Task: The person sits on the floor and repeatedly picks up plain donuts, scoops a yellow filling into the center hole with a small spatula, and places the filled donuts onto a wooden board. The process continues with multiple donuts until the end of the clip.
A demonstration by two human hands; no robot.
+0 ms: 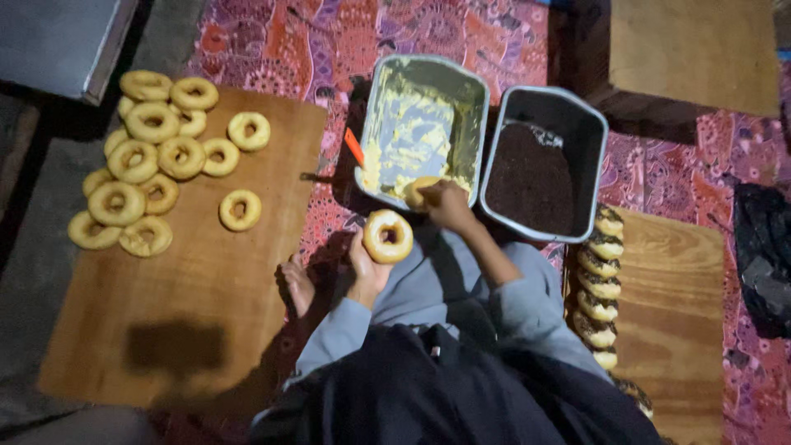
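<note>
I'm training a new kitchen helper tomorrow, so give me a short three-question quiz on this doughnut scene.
1. True or false: the left hand holds a plain doughnut.
2. What fills the tin by the right hand? A) pale yellow cream B) dark sprinkles C) water
3. Where does the row of topped doughnuts lie, relative to the person?

Key
1. True; the ring is held up in the left hand's fingers.
2. A; the right hand reaches into the cream tin, while the dark sprinkles sit in the next tin.
3. On the wooden board at the person's right; the plain doughnuts are piled on the board at the left.
</note>
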